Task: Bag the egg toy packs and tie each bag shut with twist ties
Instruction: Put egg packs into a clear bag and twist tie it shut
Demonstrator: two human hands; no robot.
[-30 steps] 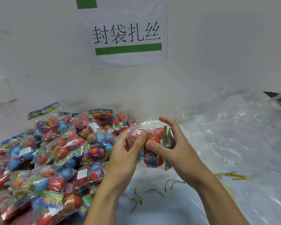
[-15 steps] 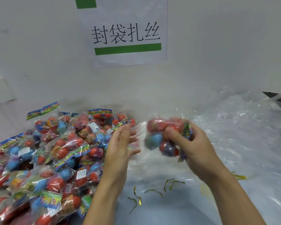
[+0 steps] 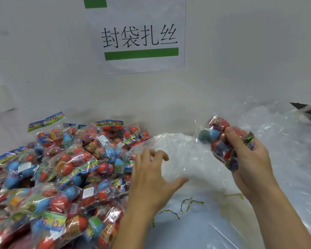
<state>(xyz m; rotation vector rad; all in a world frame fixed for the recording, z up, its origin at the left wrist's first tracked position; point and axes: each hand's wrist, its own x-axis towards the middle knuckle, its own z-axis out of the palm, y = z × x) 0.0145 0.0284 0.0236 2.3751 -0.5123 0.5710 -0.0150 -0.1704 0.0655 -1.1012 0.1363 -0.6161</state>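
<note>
Right hand [image 3: 248, 159] grips one egg pack [image 3: 221, 141], held up at right, long axis running far-left to near-right, blue egg facing left. Left hand [image 3: 151, 178], fingers spread, presses on clear bag [image 3: 180, 155]. Pack pile [image 3: 61, 177] left; twist ties [image 3: 188, 203] near.

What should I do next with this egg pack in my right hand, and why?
Probably slide the egg pack into the clear bag: your right hand holds it just beside the bag, while your left hand rests spread on the plastic, seemingly readying it.
</note>
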